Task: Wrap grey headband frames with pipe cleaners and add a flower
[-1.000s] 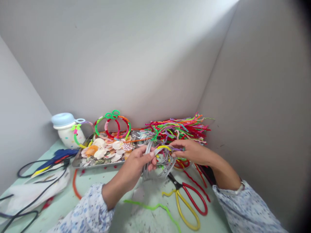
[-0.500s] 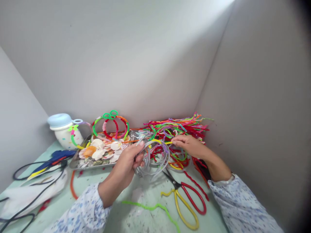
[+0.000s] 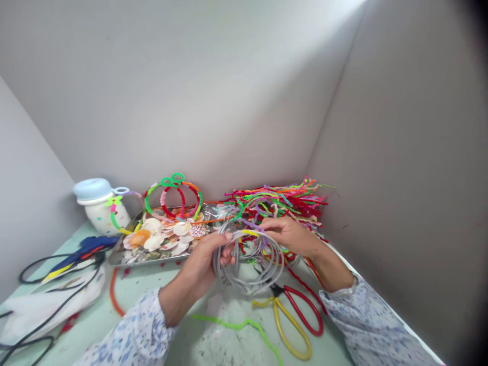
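My left hand (image 3: 208,256) is closed around a coil of grey, see-through cord (image 3: 247,291), held up over the table. A yellow pipe cleaner (image 3: 249,232) is wound on the top of the coil. At the coil's upper right, my right hand (image 3: 287,235) is closed in a pinch at the yellow pipe cleaner's end; its fingertips partly hide that end. Below the coil lie scissors (image 3: 295,310) with one red and one yellow handle, their blades mostly hidden behind it. A short yellow piece (image 3: 263,303) touches them, and a bright green pipe cleaner (image 3: 244,324) lies nearer me.
Behind my right hand is a heap of coloured pipe cleaners (image 3: 282,195) against the wall. A metal tray (image 3: 152,263) of shells stands left, with decorated hoops (image 3: 173,201) above it. Further left are a white jar (image 3: 102,213), black cables (image 3: 72,292) and a white bag (image 3: 46,310).
The coil has swung lower and to the right and now covers the scissor blades. My right hand has come slightly left, closer to the coil.
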Available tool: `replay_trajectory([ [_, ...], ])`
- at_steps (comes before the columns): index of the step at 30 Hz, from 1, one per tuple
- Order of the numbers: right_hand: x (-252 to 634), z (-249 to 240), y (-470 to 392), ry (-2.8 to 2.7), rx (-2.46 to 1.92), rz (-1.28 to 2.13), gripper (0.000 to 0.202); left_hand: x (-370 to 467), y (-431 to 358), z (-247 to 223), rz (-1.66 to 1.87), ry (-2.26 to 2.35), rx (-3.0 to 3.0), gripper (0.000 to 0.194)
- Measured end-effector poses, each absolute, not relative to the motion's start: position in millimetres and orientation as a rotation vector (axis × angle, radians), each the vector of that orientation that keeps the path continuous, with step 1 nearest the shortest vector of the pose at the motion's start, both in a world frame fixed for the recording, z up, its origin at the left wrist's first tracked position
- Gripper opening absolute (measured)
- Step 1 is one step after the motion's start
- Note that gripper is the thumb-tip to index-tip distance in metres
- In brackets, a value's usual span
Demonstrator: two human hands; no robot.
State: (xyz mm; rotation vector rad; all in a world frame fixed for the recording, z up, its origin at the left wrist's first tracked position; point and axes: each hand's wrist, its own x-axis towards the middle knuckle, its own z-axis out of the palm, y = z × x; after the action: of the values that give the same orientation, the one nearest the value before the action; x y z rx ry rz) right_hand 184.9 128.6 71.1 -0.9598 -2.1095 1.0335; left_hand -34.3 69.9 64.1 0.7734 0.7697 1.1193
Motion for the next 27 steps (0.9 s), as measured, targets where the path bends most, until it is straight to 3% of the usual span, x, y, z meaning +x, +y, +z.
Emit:
replay_trajectory([
  [11,195,77,125,-2.305,-0.949,1.212,0.031,-29,67,55,1.126,0.81,0.805,0.012],
  [17,212,72,137,-2.271,-1.122,0.976,0.026,-34,69,61,1.13,0.735,0.737,0.024],
  [27,233,52,157,-2.221,-1.507,0.365,0.023,-56,68,94,1.15,0.533,0.76,0.021],
])
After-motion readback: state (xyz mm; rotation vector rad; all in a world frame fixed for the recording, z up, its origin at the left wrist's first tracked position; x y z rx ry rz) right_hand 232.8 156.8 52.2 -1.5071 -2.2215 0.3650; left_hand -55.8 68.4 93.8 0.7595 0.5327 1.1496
